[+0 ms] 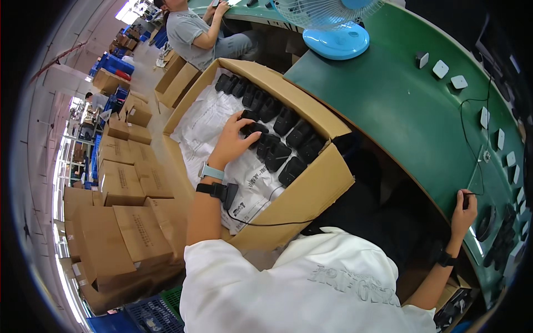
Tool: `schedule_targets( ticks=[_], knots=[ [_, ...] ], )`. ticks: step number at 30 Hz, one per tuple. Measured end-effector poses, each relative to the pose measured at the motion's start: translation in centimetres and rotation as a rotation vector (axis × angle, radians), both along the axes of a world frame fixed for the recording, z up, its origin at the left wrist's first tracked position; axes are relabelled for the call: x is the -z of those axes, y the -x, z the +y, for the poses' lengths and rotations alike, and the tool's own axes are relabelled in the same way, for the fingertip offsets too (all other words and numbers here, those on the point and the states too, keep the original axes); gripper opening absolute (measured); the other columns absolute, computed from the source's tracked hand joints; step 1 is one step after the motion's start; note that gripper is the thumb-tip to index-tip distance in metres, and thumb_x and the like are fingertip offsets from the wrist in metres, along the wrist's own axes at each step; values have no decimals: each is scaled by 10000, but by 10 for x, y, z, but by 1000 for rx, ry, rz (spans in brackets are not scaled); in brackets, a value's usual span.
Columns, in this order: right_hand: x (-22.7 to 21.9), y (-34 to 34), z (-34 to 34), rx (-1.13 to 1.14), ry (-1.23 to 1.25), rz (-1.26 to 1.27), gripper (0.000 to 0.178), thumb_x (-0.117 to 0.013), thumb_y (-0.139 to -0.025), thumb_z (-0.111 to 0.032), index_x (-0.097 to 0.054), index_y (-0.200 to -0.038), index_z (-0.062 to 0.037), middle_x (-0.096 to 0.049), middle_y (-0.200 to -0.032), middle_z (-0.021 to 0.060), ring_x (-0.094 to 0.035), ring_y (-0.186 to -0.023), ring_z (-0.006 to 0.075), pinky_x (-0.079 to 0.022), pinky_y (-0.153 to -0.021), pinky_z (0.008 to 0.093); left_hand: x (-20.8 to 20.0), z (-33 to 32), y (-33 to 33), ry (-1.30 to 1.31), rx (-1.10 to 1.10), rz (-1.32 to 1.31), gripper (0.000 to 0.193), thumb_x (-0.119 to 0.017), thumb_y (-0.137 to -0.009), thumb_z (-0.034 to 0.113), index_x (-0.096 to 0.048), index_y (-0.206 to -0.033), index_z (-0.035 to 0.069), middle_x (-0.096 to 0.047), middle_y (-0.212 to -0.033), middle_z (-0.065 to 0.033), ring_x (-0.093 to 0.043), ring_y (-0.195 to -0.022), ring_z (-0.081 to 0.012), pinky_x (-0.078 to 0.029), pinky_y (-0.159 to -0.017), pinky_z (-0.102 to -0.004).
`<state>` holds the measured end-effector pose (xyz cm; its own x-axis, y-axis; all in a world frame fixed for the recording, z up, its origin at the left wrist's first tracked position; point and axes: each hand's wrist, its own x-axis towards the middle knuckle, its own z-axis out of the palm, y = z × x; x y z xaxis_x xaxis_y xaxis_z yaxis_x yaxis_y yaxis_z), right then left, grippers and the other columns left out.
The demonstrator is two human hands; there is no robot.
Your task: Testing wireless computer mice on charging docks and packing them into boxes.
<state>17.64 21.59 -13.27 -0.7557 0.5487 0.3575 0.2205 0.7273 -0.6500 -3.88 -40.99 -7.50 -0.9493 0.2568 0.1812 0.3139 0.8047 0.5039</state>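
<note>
In the open cardboard box (325, 177), my left hand (236, 139) reaches over rows of small black plastic devices (286, 119). Its thumb and fingers close round one black device (254, 129) at the end of a row. White printed plastic wrapping (194, 116) lies under and beside the rows. Out at the right, above the green table (361, 89), my right hand (464, 213) pinches the end of a thin black cable (482, 191). The very tip of that cable is too small to make out.
Several small white square units (440, 69) lie along the table's far side. A blue fan (336, 41) stands at its corner. Stacked cardboard cartons (139, 222) fill the left. A seated co-worker (191, 33) is beyond the box. More black parts (502, 238) are piled at the right.
</note>
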Motion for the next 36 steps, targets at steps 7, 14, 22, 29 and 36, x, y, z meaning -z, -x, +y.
schedule_targets(
  ticks=[7,14,22,29,36],
  knots=[
    [1,1,3,38,-7,-14,155,-667,-968,-138,-675,-979,17,-609,-822,53,-560,-735,124,-462,-696,273,-8,-4,1,-61,75,-31,445,-823,-764,247,-700,-1140,41,-499,-1423,-221,-485,-1319,-397,-389,-1122,-424],
    [-1,4,-3,60,-59,-4,158,-676,-947,-136,-673,-977,18,-641,-861,97,-604,-761,178,-474,-712,302,-10,-14,2,18,37,-55,485,-834,-723,251,-695,-1150,71,-528,-1413,-217,-511,-1306,-398,-399,-1115,-450],
    [-15,9,-19,34,-59,47,113,-678,-908,-108,-646,-918,0,-592,-827,119,-574,-722,252,-463,-685,356,-97,79,-43,-203,113,-16,193,-762,-807,70,-701,-983,21,-702,-934,-94,-663,-889,-229,-526,-802,-345],
    [-14,-3,-12,45,-18,82,95,-680,-900,-88,-640,-927,-6,-588,-836,123,-578,-744,257,-462,-699,355,-142,275,-217,-763,1767,-1376,349,-643,-999,313,-676,-918,-24,-647,-932,-239,-620,-933,-391,-494,-793,-490],
    [-16,-6,-19,-3,-52,90,80,-674,-874,-56,-634,-917,-2,-574,-839,135,-579,-774,298,-470,-720,375,-144,304,-221,-958,1850,-1107,359,-580,-1038,281,-641,-946,-61,-645,-900,-194,-626,-831,-325,-491,-745,-382]
  ],
)
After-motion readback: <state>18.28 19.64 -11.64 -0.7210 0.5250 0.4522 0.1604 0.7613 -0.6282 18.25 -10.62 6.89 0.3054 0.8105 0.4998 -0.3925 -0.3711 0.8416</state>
